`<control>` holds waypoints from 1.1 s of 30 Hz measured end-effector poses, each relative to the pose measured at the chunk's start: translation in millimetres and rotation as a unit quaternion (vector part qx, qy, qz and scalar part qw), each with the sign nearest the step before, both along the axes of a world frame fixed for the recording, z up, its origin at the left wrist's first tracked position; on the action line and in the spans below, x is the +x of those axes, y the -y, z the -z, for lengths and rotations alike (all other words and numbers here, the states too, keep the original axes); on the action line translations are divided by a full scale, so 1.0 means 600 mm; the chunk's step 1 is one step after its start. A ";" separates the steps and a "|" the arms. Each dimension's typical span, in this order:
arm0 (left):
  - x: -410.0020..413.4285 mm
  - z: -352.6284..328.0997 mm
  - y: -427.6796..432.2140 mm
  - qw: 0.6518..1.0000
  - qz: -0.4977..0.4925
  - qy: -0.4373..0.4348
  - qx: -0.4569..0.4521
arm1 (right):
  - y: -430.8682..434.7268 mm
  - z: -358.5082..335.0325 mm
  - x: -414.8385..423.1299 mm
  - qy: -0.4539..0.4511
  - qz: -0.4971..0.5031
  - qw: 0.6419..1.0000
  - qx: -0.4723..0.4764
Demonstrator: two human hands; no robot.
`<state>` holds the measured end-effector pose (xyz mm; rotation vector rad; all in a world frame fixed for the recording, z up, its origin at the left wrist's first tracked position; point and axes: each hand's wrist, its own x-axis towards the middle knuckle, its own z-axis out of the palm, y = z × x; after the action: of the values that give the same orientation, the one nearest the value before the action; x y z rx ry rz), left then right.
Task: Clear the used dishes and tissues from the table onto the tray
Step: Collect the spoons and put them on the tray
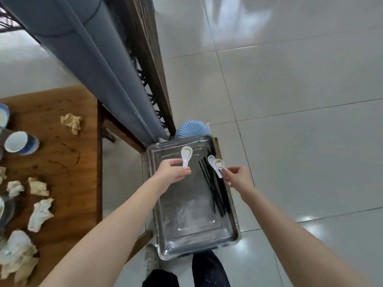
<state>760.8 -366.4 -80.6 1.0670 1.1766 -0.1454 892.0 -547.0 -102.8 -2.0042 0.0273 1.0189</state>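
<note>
While both hands hover over a metal tray (186, 216), the left hand (173, 172) has its grip pinched on the handle of one white spoon (186, 155). The right hand (238, 178) has its grip pinched on two white spoons (216, 164) together. Black chopsticks (215, 195) lie in the tray's right side. To the left, crumpled tissues (40, 214) and a cup (19, 142) sit on the wooden surface (62, 162).

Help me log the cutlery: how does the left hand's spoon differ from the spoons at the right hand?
The left hand grips a single spoon; the right hand pinches what look like two smaller spoons, overlapping. The single spoon is over bare tray metal; the smaller spoons are above the black chopsticks. All are white, soiled, bowls pointing away from the person.
</note>
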 end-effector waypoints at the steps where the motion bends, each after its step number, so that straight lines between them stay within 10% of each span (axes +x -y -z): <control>1: 0.005 0.014 0.004 1.000 -0.004 0.003 -0.007 | -0.001 0.016 0.006 -0.002 -0.007 1.000 -0.003; 33: 0.073 0.261 0.085 0.998 -0.013 -0.017 -0.061 | 0.060 0.249 0.038 -0.088 -0.048 0.993 -0.064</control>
<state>804.7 -417.6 -236.9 0.9448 1.1975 -0.2127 914.7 -582.7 -252.2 -2.0404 0.0952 1.2824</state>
